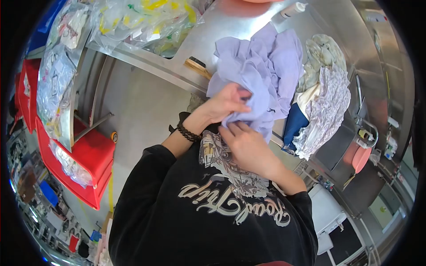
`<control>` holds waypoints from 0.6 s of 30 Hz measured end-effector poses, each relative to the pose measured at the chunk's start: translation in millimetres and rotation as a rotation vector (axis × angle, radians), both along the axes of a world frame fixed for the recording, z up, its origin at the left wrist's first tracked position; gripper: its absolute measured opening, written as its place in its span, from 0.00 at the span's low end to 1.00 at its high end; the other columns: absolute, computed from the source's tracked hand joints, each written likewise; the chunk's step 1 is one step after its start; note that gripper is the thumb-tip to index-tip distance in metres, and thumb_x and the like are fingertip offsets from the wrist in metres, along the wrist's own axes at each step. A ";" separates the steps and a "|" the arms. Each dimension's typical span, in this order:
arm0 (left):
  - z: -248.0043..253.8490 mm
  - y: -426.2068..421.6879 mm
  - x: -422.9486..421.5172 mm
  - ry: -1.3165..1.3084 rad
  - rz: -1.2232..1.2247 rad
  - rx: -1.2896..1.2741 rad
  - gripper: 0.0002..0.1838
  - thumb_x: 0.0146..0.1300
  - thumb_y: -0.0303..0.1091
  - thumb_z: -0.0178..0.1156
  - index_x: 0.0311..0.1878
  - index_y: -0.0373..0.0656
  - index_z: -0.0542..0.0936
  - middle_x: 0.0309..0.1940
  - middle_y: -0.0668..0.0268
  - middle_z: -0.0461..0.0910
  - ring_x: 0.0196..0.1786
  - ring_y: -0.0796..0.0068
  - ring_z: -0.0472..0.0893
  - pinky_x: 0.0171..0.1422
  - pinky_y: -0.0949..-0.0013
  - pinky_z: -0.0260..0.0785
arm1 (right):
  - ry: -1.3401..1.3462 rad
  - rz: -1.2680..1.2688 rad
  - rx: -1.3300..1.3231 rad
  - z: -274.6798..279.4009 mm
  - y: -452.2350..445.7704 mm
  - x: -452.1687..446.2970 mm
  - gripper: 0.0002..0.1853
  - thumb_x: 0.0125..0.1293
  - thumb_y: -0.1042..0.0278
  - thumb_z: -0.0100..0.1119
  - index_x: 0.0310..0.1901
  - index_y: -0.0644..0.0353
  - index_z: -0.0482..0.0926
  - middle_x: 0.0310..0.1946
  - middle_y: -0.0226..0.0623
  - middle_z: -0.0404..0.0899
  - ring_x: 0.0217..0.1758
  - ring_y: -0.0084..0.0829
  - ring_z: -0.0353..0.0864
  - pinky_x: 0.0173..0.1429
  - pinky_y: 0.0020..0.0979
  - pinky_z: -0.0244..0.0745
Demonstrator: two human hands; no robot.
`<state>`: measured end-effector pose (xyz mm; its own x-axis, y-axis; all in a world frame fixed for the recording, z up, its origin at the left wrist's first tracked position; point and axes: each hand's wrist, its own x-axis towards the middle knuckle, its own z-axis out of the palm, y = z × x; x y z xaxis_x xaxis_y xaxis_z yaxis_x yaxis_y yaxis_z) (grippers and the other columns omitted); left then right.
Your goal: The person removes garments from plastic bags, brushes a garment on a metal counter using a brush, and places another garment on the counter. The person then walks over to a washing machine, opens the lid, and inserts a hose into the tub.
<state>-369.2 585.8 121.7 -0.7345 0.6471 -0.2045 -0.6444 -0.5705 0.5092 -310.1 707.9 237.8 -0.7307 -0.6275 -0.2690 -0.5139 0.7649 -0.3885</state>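
Observation:
A crumpled lavender cloth garment (pixel 275 66) lies bunched over the front edge of the metal table. My left hand (pixel 228 102), with a dark beaded bracelet at its wrist, pinches a fold at the garment's near left side. Close below it, my right hand (pixel 244 142) has its fingers curled on the lower edge of the same fabric. Both hands are near my chest, and some fingertips are hidden by the folds. A wooden brush (pixel 198 67) with dark bristles rests on the table edge, left of the garment.
Right of the garment are a silvery crinkled cloth (pixel 326 111), a grey-green cloth (pixel 326 53) and a navy and cream cloth (pixel 295 124). Plastic-bagged items (pixel 146 22) fill the back left. A white bottle (pixel 290 11) lies behind. Red bins (pixel 84 150) stand at left.

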 end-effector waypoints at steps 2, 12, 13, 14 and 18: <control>-10.2 1.2 2.8 -0.050 -0.064 0.077 0.23 0.63 0.19 0.56 0.63 0.39 0.72 0.56 0.56 0.78 0.53 0.69 0.80 0.55 0.67 0.75 | -0.123 -0.019 0.058 9.6 -1.4 -18.2 0.12 0.60 0.71 0.57 0.46 0.62 0.77 0.33 0.39 0.82 0.31 0.44 0.79 0.37 0.37 0.75; -52.2 -11.5 0.7 -0.062 -0.331 -0.308 0.24 0.55 0.12 0.55 0.57 0.39 0.77 0.49 0.62 0.83 0.51 0.73 0.81 0.50 0.77 0.72 | -0.196 -0.342 0.324 -194.8 -97.4 -141.7 0.14 0.59 0.65 0.60 0.43 0.64 0.72 0.29 0.47 0.83 0.30 0.51 0.83 0.36 0.43 0.77; -63.6 -15.1 8.8 -0.073 -0.329 -0.254 0.25 0.55 0.12 0.53 0.58 0.39 0.77 0.51 0.62 0.81 0.53 0.73 0.80 0.51 0.76 0.73 | -0.213 -0.342 0.299 -214.4 -97.6 -138.5 0.17 0.59 0.66 0.60 0.45 0.67 0.71 0.30 0.48 0.83 0.31 0.51 0.84 0.36 0.44 0.78; -75.9 -18.8 10.4 -0.076 -0.318 -0.200 0.27 0.54 0.11 0.52 0.59 0.38 0.76 0.53 0.61 0.80 0.55 0.73 0.79 0.52 0.75 0.73 | -0.218 -0.336 0.276 -228.6 -97.3 -142.5 0.20 0.58 0.67 0.59 0.48 0.70 0.69 0.30 0.49 0.83 0.31 0.52 0.84 0.37 0.44 0.78; -91.7 -23.1 0.6 -0.070 -0.282 -0.021 0.30 0.52 0.10 0.48 0.61 0.37 0.74 0.57 0.61 0.78 0.59 0.72 0.76 0.53 0.75 0.73 | -0.252 -0.330 0.243 -239.8 -95.8 -168.2 0.27 0.56 0.70 0.61 0.55 0.72 0.64 0.31 0.48 0.83 0.33 0.53 0.85 0.38 0.45 0.78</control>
